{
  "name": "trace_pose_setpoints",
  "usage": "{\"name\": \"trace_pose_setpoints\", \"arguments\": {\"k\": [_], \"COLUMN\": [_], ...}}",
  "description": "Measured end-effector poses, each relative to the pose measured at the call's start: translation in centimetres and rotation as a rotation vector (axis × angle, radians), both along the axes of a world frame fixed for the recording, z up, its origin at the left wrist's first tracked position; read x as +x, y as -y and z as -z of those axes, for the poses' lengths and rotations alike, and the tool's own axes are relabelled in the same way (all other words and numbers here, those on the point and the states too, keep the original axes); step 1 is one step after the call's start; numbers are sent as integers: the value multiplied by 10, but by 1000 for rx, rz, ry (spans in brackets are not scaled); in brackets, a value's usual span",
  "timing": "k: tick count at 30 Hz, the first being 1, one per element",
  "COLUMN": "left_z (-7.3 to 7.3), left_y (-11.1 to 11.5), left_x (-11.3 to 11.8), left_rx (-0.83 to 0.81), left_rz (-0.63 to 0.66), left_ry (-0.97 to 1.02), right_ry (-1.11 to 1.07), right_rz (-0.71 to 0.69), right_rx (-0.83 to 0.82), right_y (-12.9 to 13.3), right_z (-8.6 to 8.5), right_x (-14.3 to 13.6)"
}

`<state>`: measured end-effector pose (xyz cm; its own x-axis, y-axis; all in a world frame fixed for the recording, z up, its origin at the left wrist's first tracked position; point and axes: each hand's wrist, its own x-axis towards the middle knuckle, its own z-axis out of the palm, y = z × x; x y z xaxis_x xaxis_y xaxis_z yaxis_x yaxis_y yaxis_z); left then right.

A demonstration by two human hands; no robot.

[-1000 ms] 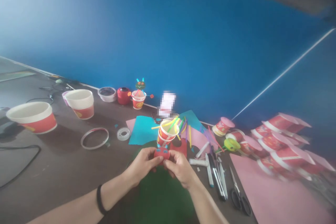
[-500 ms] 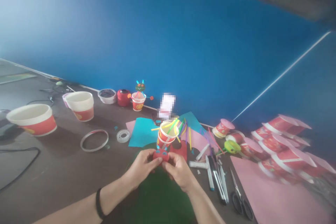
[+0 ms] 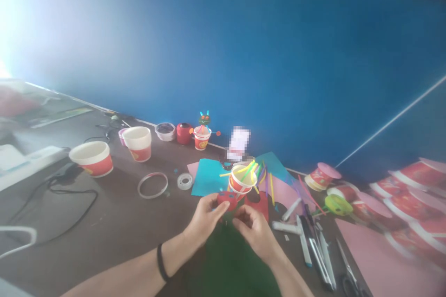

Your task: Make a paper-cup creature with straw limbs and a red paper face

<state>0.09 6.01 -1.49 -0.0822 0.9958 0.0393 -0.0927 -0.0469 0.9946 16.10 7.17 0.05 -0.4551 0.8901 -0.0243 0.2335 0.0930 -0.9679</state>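
Note:
My left hand (image 3: 206, 217) pinches a small red paper cutout (image 3: 226, 200) with blue spots between thumb and fingers. Just to its right is my right hand (image 3: 252, 227), apart from the cutout, its fingers curled and thumb and fingertips close together. Whatever may be between them is too small to make out. Directly beyond the hands stands a red and white paper cup (image 3: 242, 178) with yellow and green strips in it. Red paper (image 3: 263, 209) with a cut-out hole lies behind my right hand. Under both hands is a dark green sheet (image 3: 226, 260).
Markers (image 3: 315, 250) and scissors (image 3: 348, 269) lie to the right, beside a pink sheet (image 3: 379, 255) and stacked red cups (image 3: 421, 195). Paper cups (image 3: 92, 160), a ring (image 3: 152, 185) and a tape roll (image 3: 184, 181) are at left. A cup figure (image 3: 202, 137) stands near the wall.
My right hand has let go of the red cutout and moved a little away from it. My left hand still holds it. The view has turned left.

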Motion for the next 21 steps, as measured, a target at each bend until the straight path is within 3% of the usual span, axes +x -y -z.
{"name": "trace_pose_setpoints", "arguments": {"k": [4,8,13,17,21], "left_z": [3,-4,-16,-13,-3], "left_y": [-1,5,12,9,6], "left_x": [-2,1,4,5,5], "left_rx": [43,83,120,18,-74], "left_rz": [-35,-13,133,167,231], "left_ry": [-30,-76,-163,-219,-278], "right_ry": [106,191,210,229,330], "right_rz": [18,18,-21,-29,148], "right_rx": [97,173,282,302,322], "right_y": [1,4,6,-5,-21], "right_z": [3,10,9,4,7], "right_x": [-2,-5,-7,7,28]}}
